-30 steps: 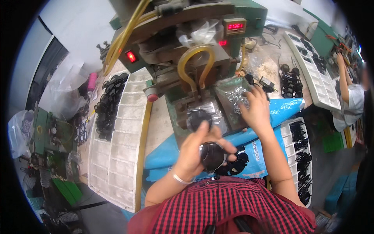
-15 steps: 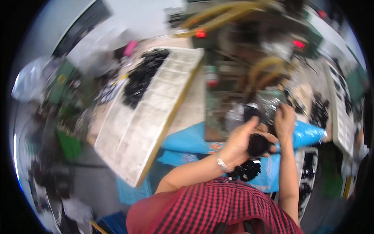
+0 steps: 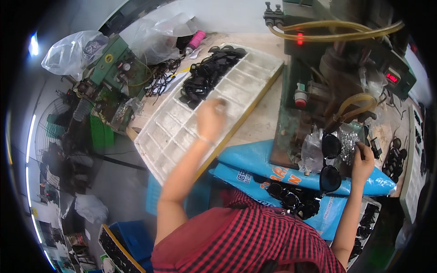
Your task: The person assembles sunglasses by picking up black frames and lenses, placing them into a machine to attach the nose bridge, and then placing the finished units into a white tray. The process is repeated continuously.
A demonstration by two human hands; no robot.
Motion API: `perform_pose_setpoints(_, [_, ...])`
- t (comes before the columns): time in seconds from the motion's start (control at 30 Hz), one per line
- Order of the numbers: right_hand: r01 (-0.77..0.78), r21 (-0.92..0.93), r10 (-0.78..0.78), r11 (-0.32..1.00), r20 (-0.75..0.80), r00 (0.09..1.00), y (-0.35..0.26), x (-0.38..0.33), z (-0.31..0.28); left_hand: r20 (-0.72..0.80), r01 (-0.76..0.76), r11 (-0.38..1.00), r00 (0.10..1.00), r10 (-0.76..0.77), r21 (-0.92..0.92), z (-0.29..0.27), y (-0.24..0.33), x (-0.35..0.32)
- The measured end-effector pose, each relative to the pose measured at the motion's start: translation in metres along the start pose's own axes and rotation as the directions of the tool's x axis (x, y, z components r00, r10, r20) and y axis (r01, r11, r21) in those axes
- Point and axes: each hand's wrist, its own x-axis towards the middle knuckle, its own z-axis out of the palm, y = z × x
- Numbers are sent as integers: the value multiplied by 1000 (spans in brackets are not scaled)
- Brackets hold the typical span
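My left hand (image 3: 211, 119) is over the white compartment tray (image 3: 157, 157), just below the heap of black sunglasses (image 3: 200, 79) at its far end. Motion smears its fingers, so any grip is unclear. On the right, my right hand (image 3: 363, 161) is closed, with a dark piece between thumb and fingers that looks like a temple of the sunglasses (image 3: 330, 179) beside it. Their two dark lenses stand one above the other, in front of small shiny metal parts (image 3: 348, 142) and a clear plastic bag (image 3: 312, 152). Farther pairs (image 3: 296, 200) lie nearer me on the blue plastic sheet (image 3: 241, 157).
A green bench machine (image 3: 291, 113) with a red button (image 3: 300, 99) and yellow hoses (image 3: 337, 32) rises behind my right hand. Another white tray (image 3: 412, 168) borders the right side. A second green machine (image 3: 109, 61) and a fan (image 3: 54, 123) stand at left.
My left hand has left the sunglasses and moved leftward onto the tray. My right hand remains beside the metal parts. The whole view has shifted and is sharper.
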Motion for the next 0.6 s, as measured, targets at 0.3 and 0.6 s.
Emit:
perform_pose_setpoints(0.3, [-133,5,133,991,-76,988,17,-13,3,314,-368,646,927,203,669,4,-202,91])
perform_pose_setpoints(0.6, [41,280,-74,959,109,991,-88,10,-18,433,-504,649,855,285,570,-27,-183,89])
